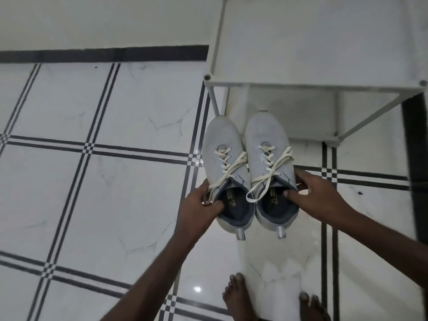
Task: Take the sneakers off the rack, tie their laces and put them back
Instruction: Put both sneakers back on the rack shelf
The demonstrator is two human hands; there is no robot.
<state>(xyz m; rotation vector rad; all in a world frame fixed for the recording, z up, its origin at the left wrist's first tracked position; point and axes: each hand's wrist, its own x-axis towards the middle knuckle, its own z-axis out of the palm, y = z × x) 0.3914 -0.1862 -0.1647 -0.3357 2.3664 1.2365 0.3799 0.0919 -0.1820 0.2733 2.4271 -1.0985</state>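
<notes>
At centre frame, the left hand (196,205) has its grip clamped on the collar of the left pale grey mesh sneaker (225,172), and the right hand (317,195) clamps the right pale grey mesh sneaker (268,167). Their cream laces (231,167) hang loose. Both toes point towards the white metal shoe rack (312,84) at upper right, above the white tiled floor (92,193).

Home entryway, glossy tiled floor (104,193), white shoe rack (312,85), bare feet (238,295)

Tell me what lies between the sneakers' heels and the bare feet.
In the head view, only bare, glossy tiled floor lies between the sneakers and the bare feet.
</notes>
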